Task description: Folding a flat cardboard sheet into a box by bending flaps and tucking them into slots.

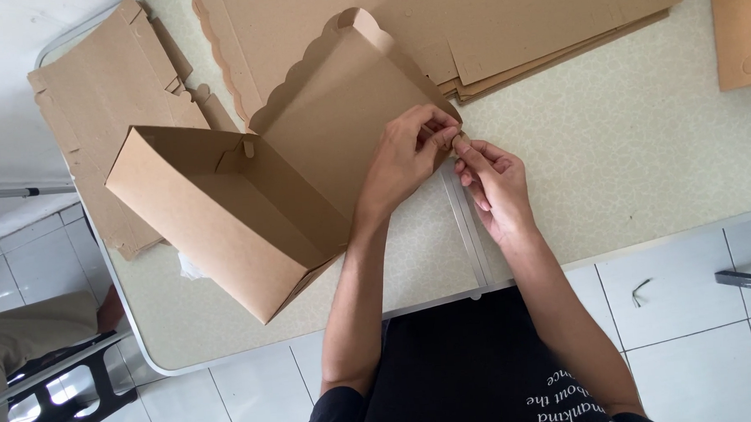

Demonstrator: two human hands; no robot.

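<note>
A half-assembled brown cardboard box with a scalloped-edged lid lies on its side on a pale patterned folding table, its open mouth turned up and to the right. The lid panel stretches from the box toward the person's hands. The left hand pinches the near corner of this lid panel between thumb and fingers, and the right hand meets it there, fingertips closed on a small cardboard tab at the same corner. The tab is nearly covered by the fingers, so its shape is hard to make out, and I cannot tell whether it is already tucked in.

Behind the box lies a stack of flat brown cardboard blanks, cut off by the top edge, and another pile of flat brown cardboard sheets lies at the left, partly hidden by the box. A further brown cardboard piece is cropped at the upper right. Something white and crumpled peeks out from under the box. On the white tiled floor lies a small bent dark metal piece, and a dark bar is cut off at the right edge.
</note>
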